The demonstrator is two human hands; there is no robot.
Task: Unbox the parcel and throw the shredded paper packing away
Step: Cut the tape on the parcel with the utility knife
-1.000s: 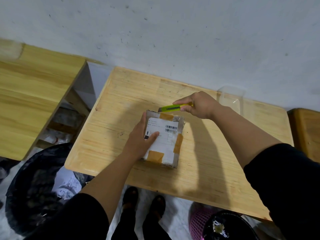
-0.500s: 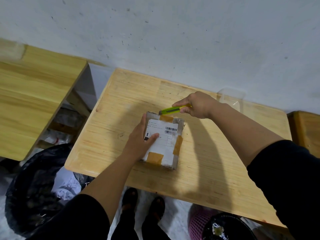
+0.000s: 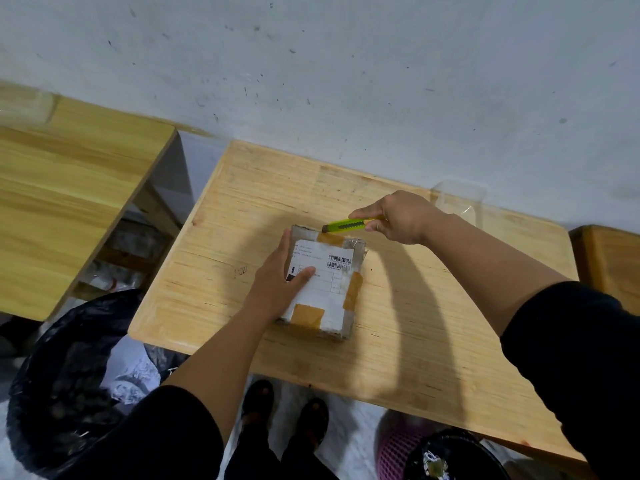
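Observation:
A small cardboard parcel (image 3: 329, 299) with a white shipping label and brown tape patches lies flat in the middle of the wooden table (image 3: 415, 341). My left hand (image 3: 280, 282) lies on its left side, thumb on the label, fingers along the left edge. My right hand (image 3: 398, 216) grips a yellow-green box cutter (image 3: 344, 225) just beyond the parcel's far edge. The cutter's tip touches the taped far edge near the left corner. The parcel is closed, so no shredded paper shows.
A clear plastic container (image 3: 457, 202) stands at the table's back edge against the wall. A black-lined bin (image 3: 65, 382) sits on the floor at the left, a pink basket with a black bag (image 3: 433, 452) below the table's front right. Other wooden tables (image 3: 69, 202) flank both sides.
My right hand has drawn the cutter leftward along the parcel's far edge. The left hand keeps pressing on the parcel, which has not moved.

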